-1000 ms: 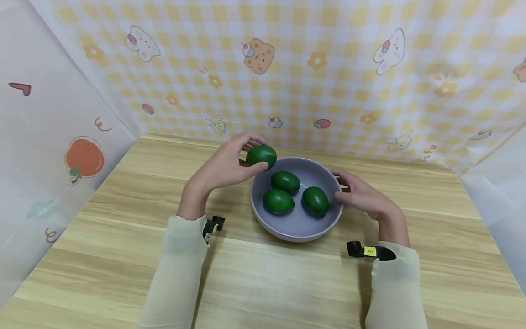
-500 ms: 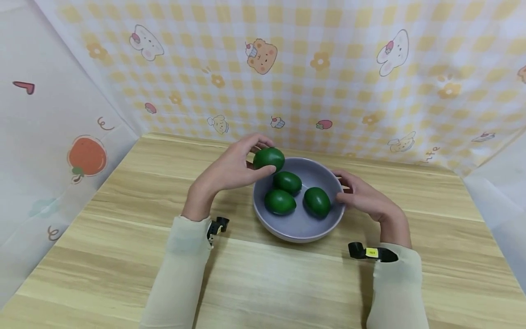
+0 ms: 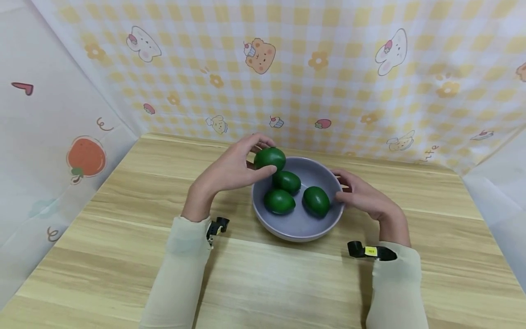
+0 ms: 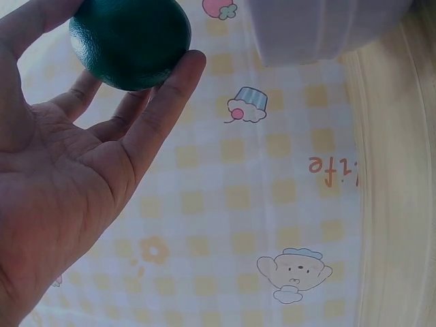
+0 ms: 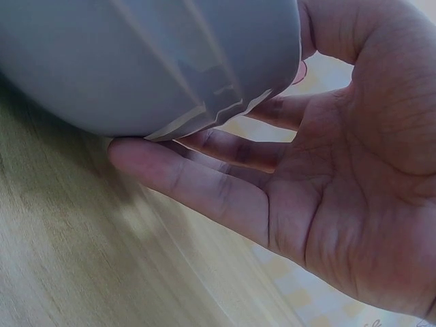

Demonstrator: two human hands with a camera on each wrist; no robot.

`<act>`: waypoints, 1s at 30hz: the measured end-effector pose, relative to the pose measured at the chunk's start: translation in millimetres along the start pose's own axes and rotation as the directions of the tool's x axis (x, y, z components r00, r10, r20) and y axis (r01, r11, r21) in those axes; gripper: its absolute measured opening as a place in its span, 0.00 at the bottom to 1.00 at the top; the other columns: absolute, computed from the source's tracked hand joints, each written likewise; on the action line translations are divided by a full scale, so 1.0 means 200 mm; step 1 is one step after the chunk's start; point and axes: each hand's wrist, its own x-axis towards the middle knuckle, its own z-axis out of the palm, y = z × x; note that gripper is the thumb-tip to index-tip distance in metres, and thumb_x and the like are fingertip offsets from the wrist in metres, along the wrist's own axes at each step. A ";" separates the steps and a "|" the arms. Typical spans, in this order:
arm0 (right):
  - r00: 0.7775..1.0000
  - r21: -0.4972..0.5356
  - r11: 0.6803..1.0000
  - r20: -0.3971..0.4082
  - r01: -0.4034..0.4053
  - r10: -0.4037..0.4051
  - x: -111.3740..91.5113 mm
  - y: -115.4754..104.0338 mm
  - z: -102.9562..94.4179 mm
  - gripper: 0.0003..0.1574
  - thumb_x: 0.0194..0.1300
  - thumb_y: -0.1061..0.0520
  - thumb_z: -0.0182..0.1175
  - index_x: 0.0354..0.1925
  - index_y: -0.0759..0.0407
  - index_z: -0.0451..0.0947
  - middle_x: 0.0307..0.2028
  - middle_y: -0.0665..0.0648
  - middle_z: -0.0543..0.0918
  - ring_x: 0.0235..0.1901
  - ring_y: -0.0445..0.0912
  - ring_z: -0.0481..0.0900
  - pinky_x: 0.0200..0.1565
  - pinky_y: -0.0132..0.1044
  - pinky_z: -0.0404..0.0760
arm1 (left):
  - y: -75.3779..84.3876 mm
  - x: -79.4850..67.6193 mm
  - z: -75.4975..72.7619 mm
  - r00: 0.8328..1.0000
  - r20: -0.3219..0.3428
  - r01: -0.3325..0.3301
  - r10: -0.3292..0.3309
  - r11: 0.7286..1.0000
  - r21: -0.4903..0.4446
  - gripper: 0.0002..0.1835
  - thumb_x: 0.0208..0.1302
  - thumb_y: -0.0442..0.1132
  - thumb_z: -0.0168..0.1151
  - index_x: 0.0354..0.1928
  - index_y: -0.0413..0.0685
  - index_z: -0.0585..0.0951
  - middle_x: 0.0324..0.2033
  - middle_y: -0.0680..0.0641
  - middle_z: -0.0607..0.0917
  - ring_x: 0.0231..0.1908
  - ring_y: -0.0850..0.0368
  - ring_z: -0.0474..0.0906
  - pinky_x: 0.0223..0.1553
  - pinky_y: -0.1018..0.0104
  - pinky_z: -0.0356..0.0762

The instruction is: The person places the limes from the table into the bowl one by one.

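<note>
In the head view my left hand [image 3: 230, 165] holds a glossy dark green egg-shaped fruit [image 3: 269, 158] between thumb and fingers, over the far-left rim of a grey-purple bowl [image 3: 302, 227]. The left wrist view shows this green fruit [image 4: 133, 41] at the fingertips, away from the palm. Three similar green fruits lie inside the bowl: one near the back [image 3: 287, 182], one at left [image 3: 280, 202] and one at right [image 3: 316, 201]. My right hand [image 3: 363, 194] grips the bowl's right side, thumb at the rim. Below, in the right wrist view, its fingers [image 5: 197, 184] support the bowl's underside.
The bowl stands on a light wood-grain table [image 3: 279, 283], toward the back. Behind it rises a yellow checked cloth [image 3: 296, 91] with cartoon prints. A white printed sheet [image 3: 45, 137] borders the left side.
My left hand has moved a little right with the green fruit, bringing it over the bowl's rim, and has barely shifted in the last half second. The right hand stays on the bowl.
</note>
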 end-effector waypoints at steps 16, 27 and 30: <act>1.000 0.000 1.000 -0.003 -0.005 0.005 0.00 0.00 0.00 0.40 0.71 0.64 0.54 0.79 0.61 0.59 0.73 0.71 0.68 0.67 0.65 0.74 0.53 0.43 0.87 | 0.02 0.00 0.01 0.999 0.010 -0.037 0.038 0.999 -0.029 0.24 0.68 0.48 0.72 0.64 0.61 0.77 0.60 0.56 0.80 0.61 0.57 0.77 0.53 0.57 0.87; 1.000 0.004 1.000 0.000 0.000 0.000 0.00 0.00 0.00 0.40 0.72 0.65 0.53 0.79 0.61 0.59 0.73 0.71 0.68 0.67 0.65 0.74 0.53 0.46 0.88 | 0.03 0.00 0.02 0.998 0.019 -0.052 0.053 0.997 -0.050 0.24 0.68 0.48 0.71 0.63 0.60 0.77 0.59 0.55 0.81 0.61 0.57 0.77 0.52 0.56 0.87; 1.000 0.008 1.000 0.001 0.002 -0.002 0.00 0.00 0.00 0.40 0.72 0.65 0.53 0.79 0.61 0.59 0.73 0.71 0.68 0.67 0.66 0.74 0.54 0.47 0.88 | 0.04 0.00 0.03 0.998 0.019 -0.057 0.058 0.997 -0.055 0.24 0.68 0.48 0.72 0.64 0.60 0.77 0.59 0.55 0.81 0.61 0.57 0.77 0.52 0.57 0.87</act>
